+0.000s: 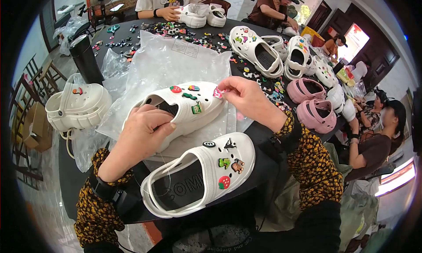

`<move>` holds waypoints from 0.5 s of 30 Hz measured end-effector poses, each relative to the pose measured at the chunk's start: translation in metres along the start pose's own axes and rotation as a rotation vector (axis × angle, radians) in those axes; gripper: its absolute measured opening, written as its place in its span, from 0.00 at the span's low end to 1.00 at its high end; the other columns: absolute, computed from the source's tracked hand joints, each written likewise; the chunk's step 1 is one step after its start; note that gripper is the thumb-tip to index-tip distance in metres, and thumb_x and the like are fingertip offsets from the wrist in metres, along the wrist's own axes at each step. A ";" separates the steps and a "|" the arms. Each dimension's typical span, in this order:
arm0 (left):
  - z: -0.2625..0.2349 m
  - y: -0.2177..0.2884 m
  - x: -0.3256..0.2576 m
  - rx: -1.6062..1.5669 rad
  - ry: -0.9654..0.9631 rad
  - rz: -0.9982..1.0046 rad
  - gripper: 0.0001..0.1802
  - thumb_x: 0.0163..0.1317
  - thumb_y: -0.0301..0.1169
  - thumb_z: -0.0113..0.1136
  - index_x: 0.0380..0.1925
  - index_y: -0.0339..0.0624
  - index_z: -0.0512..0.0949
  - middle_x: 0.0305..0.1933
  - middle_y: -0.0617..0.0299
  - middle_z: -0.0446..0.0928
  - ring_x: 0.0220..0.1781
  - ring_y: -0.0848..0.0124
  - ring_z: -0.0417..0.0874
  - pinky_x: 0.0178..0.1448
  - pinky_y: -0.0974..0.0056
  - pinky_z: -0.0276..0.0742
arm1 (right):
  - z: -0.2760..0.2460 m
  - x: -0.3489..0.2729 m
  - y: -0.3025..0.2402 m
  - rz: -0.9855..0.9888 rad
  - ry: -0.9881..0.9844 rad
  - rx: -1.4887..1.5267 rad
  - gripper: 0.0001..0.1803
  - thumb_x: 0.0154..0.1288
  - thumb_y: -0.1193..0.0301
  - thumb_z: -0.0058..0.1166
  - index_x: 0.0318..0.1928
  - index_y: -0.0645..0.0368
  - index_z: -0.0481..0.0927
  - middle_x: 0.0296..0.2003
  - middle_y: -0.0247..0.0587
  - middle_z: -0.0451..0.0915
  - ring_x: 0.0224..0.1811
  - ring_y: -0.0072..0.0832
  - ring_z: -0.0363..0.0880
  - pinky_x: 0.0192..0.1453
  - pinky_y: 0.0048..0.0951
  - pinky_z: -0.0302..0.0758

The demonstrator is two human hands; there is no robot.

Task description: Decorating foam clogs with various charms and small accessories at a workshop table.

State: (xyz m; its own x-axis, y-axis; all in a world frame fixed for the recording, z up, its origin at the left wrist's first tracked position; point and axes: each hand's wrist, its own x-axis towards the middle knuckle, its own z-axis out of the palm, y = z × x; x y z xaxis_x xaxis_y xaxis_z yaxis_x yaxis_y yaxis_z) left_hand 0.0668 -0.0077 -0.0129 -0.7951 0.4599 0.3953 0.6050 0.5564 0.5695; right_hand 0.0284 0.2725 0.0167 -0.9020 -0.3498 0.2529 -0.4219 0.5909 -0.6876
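My left hand [147,132] grips a white clog [193,117] at its foot opening, with the fingers reaching inside and partly hidden. At the clog's toe, my right hand [248,99] pinches a pink heart-shaped shoe charm [217,92] against the upper; whether its stem sits in a hole I cannot tell. A strawberry charm [176,89], a dark green one and a few others dot that upper. Nearer to me lies a second white clog [193,178], also bearing charms, among them a strawberry [224,182] and a monkey [237,165]. A clear plastic bag [176,64] spreads beneath and behind the held clog.
Loose charms [176,31] scatter across the dark table's far side. Another white clog [79,101] and a black bottle [86,57] stand left. More white clogs [257,51] and pink clogs [315,114] line the right. Other people [169,2] work around the table.
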 end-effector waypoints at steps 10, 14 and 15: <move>0.000 0.003 0.000 -0.007 0.004 -0.026 0.08 0.56 0.31 0.63 0.31 0.39 0.84 0.33 0.61 0.83 0.44 0.64 0.79 0.55 0.58 0.66 | -0.007 0.004 -0.003 -0.198 0.000 -0.203 0.07 0.59 0.75 0.54 0.35 0.67 0.80 0.32 0.55 0.80 0.35 0.46 0.80 0.41 0.38 0.75; -0.001 0.004 0.001 -0.004 -0.002 -0.023 0.09 0.56 0.31 0.63 0.33 0.38 0.84 0.35 0.58 0.83 0.44 0.62 0.79 0.56 0.57 0.67 | -0.005 0.006 -0.016 -0.145 -0.052 -0.188 0.08 0.60 0.73 0.55 0.34 0.67 0.80 0.29 0.54 0.79 0.31 0.45 0.80 0.38 0.38 0.74; -0.002 0.004 0.001 0.012 -0.027 -0.020 0.09 0.57 0.31 0.64 0.34 0.36 0.83 0.37 0.56 0.83 0.45 0.60 0.78 0.56 0.57 0.68 | -0.003 0.007 -0.017 -0.119 -0.067 -0.178 0.09 0.60 0.72 0.55 0.34 0.68 0.80 0.27 0.53 0.79 0.30 0.44 0.80 0.36 0.38 0.74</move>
State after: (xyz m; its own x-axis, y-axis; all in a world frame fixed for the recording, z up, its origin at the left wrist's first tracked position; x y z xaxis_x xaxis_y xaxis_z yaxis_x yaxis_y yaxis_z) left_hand 0.0684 -0.0062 -0.0091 -0.8056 0.4670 0.3645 0.5898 0.5738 0.5682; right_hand 0.0289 0.2625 0.0324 -0.8393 -0.4689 0.2753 -0.5399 0.6591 -0.5235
